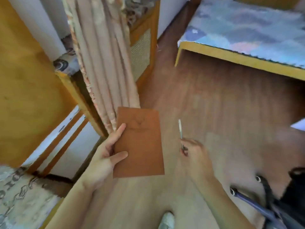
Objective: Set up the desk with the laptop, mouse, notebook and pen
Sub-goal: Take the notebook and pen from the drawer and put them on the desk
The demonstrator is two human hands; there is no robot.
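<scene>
The left hand (105,156) has its thumb laid flat across the brown cover and a second finger showing along the near left edge, the rest presumably tucked behind; together they clamp the notebook (139,142) by its lower left side, held out in the air above the wooden floor (222,104) with the cover facing up. The right hand (196,154) has its fingers curled and pressed together around the lower end of the pen (180,131), which sticks up and away from the knuckles; the frame is blurred there, so which fingers do the pinching cannot be told.

The notebook looks thin and light, its cover stiff enough to stay flat when held from one side only; a grip near the spine edge, as now, should keep it from flopping open, though the matt card may slide if the thumb eases. The pen is slim and light, likely smooth, and a pinch low on the barrel leaves the long end free to swing; a hold nearer the middle would steady it for setting down.

Beyond the hands hangs a pinkish curtain (105,63); a bed (247,35) with a patterned cover lies at the upper right; no desk, laptop or mouse can be made out, so both things are still to be carried and laid down.
</scene>
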